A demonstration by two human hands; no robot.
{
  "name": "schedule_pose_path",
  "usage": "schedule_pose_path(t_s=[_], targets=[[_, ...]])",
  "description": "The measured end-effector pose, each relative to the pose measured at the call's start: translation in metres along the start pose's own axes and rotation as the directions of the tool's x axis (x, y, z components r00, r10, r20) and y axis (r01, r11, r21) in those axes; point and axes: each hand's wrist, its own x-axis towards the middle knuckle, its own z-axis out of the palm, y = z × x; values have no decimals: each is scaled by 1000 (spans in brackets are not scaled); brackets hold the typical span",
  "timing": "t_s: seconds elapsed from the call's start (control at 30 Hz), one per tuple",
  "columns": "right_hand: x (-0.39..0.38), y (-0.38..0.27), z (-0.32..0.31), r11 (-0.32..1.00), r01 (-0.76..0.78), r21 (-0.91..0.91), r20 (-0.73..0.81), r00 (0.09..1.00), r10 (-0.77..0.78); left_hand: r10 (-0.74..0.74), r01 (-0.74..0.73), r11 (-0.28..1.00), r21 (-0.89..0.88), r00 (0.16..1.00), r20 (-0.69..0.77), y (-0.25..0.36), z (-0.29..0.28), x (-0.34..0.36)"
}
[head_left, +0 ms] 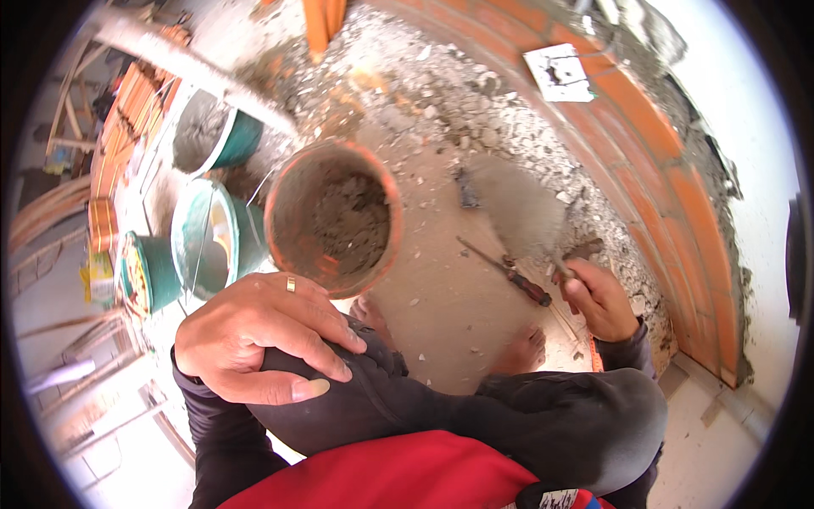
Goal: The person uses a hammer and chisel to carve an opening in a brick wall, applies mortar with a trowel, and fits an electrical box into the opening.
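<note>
Partly hidden in grasping right fingers [585,297], a blurred trowel [521,208]; left fingers [307,341] loose on knee [335,394]

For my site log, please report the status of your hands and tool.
Left hand resting on left knee. Right hand gripping trowel, blurred. Screwdriver on floor near trowel. Orange bucket, grey mix inside, further left.

Three green buckets [242,140] at left, near a slanting pale pole [199,75]; a screwdriver [527,286] lying on dusty floor [437,327]

Orng brick wall [649,174], dusty flr [441,310]
</note>
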Motion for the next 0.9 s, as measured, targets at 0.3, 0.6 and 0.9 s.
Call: schedule_pose_path(t_s=[0.3,0.6,0.9], targets=[[111,-25,77,923,229,-310,477,877,-57,74,-73,997,15,991,-108,0,10,-53],[28,-31,-23,689,4,-725,289,909,299,115,-109,992,61,987,-111,-12,-2,-81],[-44,-33,-12,882,-362,302,-356,815,457,188,-173,979,107,970,-154,-29,-1,-65]])
